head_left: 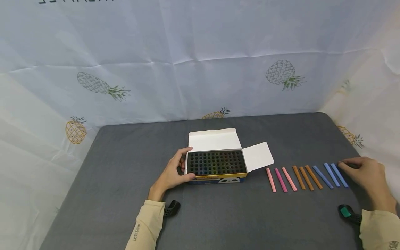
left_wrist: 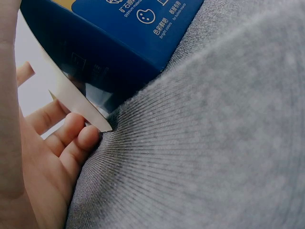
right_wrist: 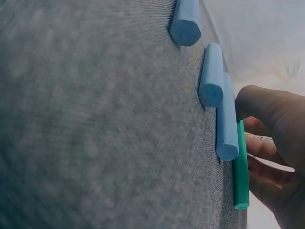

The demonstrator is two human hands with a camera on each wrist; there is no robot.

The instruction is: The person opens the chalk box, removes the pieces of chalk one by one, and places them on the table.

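An open chalk box (head_left: 216, 166) is seen approx. at the centre of the grey table (head_left: 125, 163), lid flap folded back and a side flap splayed to the right. Its dark insert w/ rows of round holes is exposed; a few coloured chalk tips can be made out inside. The box's left end is gripped by the left hand (head_left: 173, 171), thumb along the near edge and fingers curled round the far corner. In the left wrist view the blue side of the box (left_wrist: 119, 38) and a white flap corner are shown touching the fingertips (left_wrist: 86, 138).

To the right of the box a row of chalk sticks is laid out on the table, approx. parallel: three pink sticks (head_left: 281, 179), three orange-brown sticks (head_left: 307, 177), three blue sticks (head_left: 331, 175). The right hand (head_left: 367, 175) is placed at the right end of the row, just beside the last blue stick. In the right wrist view a green stick (right_wrist: 241, 176) is seen lying alongside the last blue stick (right_wrist: 226, 119), held by the curled fingers (right_wrist: 267, 107) of the right hand against the table.

A cloth backdrop w/ pineapple print (head_left: 282, 74) is hung behind the table.
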